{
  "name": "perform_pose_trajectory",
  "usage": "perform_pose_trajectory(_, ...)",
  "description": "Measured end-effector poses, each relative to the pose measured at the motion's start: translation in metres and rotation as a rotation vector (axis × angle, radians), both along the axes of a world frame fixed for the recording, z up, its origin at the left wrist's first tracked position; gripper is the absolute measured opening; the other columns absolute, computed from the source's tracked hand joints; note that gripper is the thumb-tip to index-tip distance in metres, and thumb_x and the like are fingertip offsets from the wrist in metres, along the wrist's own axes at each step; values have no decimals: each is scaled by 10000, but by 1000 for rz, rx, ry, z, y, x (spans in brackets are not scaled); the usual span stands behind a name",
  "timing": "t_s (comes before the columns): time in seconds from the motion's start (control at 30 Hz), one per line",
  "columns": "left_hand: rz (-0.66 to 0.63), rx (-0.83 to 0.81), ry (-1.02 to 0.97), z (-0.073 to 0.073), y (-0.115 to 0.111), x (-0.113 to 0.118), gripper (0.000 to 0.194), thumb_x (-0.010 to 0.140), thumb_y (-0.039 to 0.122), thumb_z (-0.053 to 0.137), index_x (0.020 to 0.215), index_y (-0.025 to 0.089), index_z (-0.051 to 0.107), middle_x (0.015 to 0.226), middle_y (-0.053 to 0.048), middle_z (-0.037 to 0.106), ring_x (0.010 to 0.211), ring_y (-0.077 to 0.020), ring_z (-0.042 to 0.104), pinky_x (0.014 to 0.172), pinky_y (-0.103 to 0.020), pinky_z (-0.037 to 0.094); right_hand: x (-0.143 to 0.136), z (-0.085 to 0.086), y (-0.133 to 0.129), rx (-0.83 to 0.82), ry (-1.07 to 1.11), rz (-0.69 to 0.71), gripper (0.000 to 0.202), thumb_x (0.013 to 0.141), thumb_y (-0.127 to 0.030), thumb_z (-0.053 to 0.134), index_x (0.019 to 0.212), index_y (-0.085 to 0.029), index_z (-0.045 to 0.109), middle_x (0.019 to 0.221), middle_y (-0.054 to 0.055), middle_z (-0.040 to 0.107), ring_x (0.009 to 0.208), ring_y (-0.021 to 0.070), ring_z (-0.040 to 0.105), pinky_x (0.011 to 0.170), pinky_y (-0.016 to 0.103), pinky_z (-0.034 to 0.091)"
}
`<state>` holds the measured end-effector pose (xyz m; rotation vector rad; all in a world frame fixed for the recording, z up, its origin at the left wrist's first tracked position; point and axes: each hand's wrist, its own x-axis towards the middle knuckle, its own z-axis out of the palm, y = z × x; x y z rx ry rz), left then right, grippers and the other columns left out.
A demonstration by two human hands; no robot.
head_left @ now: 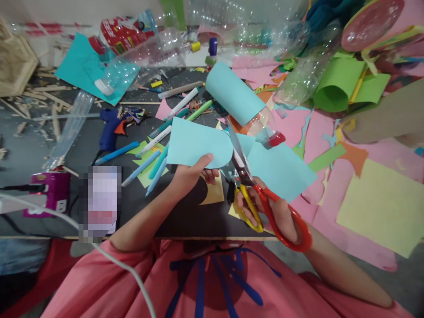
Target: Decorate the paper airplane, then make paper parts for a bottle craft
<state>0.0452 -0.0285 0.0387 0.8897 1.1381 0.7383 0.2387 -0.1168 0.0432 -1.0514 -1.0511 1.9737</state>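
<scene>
the left hand (188, 179) clamps thumb and fingers on smooth light-blue paper (195, 143), its right end rounded; the right hand (284, 214) has its fingers curled through red-and-yellow scissors (244, 173), metal blades at that curve, near a paper-wrapped clear plastic bottle (235, 95)

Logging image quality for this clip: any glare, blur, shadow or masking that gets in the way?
Head view: bright specks of glare on the clear bottles; coarse pixel blocks hide the phone screen; the white cable looks soft in the foreground. Head view, centre: scissors and light blue paper stay readable, without harsh shadows.
</scene>
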Motion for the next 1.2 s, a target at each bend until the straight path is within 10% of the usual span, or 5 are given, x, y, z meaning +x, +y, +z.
perform_pose_trajectory(1.2,213,44,-19,-4,6,-2,204,632,359,618,604,179,527,414,19,534,347,-127,513,370,-245,451,10,8,-2,-69,-180,39,813,726,-875,478,1221,-231,443,706,-81,369,448,27,237,389,185,196)
